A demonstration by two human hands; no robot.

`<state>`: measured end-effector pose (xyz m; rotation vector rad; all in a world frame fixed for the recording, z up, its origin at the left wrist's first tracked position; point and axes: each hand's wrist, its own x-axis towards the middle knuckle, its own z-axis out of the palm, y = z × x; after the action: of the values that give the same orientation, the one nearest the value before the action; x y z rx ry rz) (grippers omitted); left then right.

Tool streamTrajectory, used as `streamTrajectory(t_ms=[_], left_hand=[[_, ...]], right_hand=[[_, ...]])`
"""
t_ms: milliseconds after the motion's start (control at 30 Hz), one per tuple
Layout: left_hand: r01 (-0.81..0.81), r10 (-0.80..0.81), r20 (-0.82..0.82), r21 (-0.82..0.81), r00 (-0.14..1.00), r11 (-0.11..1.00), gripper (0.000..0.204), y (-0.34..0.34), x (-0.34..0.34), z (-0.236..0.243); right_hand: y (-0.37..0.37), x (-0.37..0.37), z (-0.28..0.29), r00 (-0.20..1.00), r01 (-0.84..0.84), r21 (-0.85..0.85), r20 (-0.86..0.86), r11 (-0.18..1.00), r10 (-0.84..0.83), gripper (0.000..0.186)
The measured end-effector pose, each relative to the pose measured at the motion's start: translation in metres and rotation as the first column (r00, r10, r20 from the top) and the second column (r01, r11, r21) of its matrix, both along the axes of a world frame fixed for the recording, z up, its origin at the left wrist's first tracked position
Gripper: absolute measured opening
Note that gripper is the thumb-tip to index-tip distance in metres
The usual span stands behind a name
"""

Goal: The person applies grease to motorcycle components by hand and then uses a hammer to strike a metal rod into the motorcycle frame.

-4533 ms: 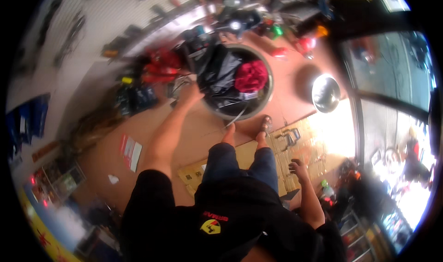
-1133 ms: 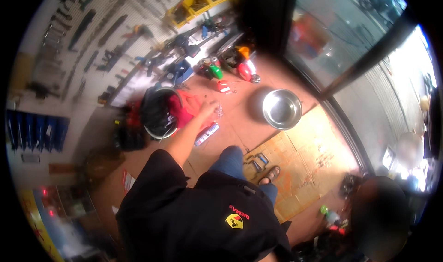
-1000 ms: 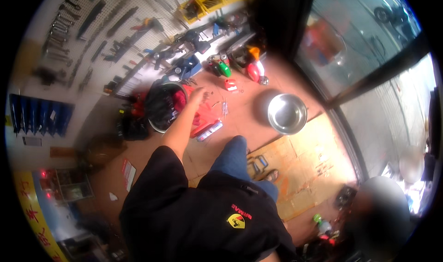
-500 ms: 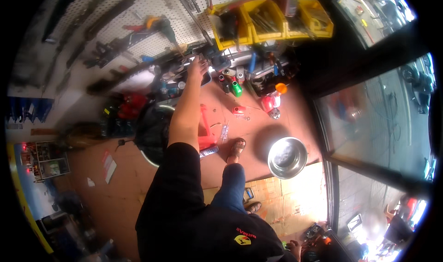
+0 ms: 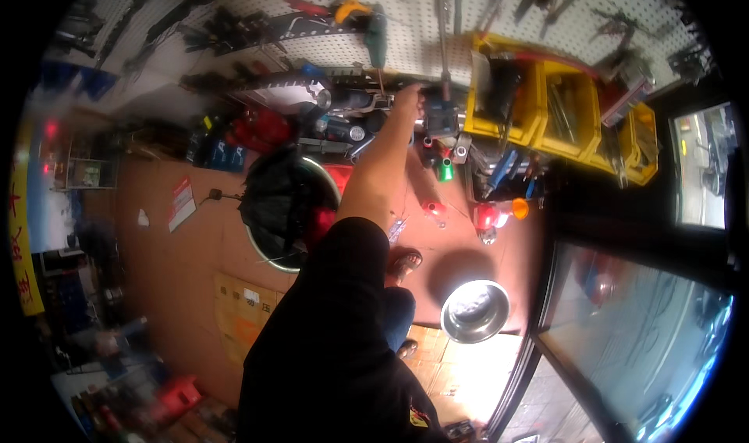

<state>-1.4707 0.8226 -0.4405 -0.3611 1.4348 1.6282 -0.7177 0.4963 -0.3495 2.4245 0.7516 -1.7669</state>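
My left arm stretches forward to the tool shelf at the foot of the pegboard wall. My left hand [image 5: 409, 101] is there with its fingers curled; whatever they grip is too small and blurred to make out. Just left of it hangs a green-handled screwdriver [image 5: 377, 45], tip down. A dark, blocky tool [image 5: 441, 119] sits right beside the hand. Below, on the red-brown floor, stand a green bottle [image 5: 445, 170] and a red bottle [image 5: 434, 208]. My right hand is out of view.
Yellow bins [image 5: 538, 115] of tools hang to the right. A metal bowl [image 5: 499, 318] rests on the floor near cardboard [image 5: 425, 373]. A round tub [image 5: 331, 179] with black material stands left of my arm. A glass door frame [image 5: 538, 345] borders the right.
The view has swung, so the wall and bins sit further right. My left hand stays at the shelf, its fingers now more curled. My right hand, earlier at the lower right, has left the view.
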Motion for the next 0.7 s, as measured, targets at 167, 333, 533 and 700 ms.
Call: streamTrajectory(t_ms=[167, 333, 533, 700], left_hand=[[-0.052, 0.05, -0.028, -0.069, 0.998, 0.996, 0.015, -0.018, -0.005, 0.016], [-0.039, 0.025, -0.13, -0.108, 0.991, 0.993, 0.017, 0.001, -0.009, 0.006], [-0.118, 0.122, -0.255, 0.034, 0.959, 0.992, 0.026, -0.016, 0.009, 0.019], [-0.272, 0.304, -0.137, 0.21, 0.943, 0.939, 0.023, -0.051, -0.007, 0.043]], right_hand=[[0.054, -0.023, -0.015, 0.994, -0.101, 0.042, -0.036, 0.994, 0.102, 0.027], [0.044, -0.003, -0.012, 0.992, -0.125, 0.012, -0.025, 0.992, 0.126, 0.027], [-0.005, 0.02, 0.019, 0.997, -0.061, -0.027, 0.043, 0.998, 0.062, 0.028], [-0.051, 0.02, 0.042, 0.999, 0.005, -0.052, 0.054, 0.999, -0.002, 0.029]])
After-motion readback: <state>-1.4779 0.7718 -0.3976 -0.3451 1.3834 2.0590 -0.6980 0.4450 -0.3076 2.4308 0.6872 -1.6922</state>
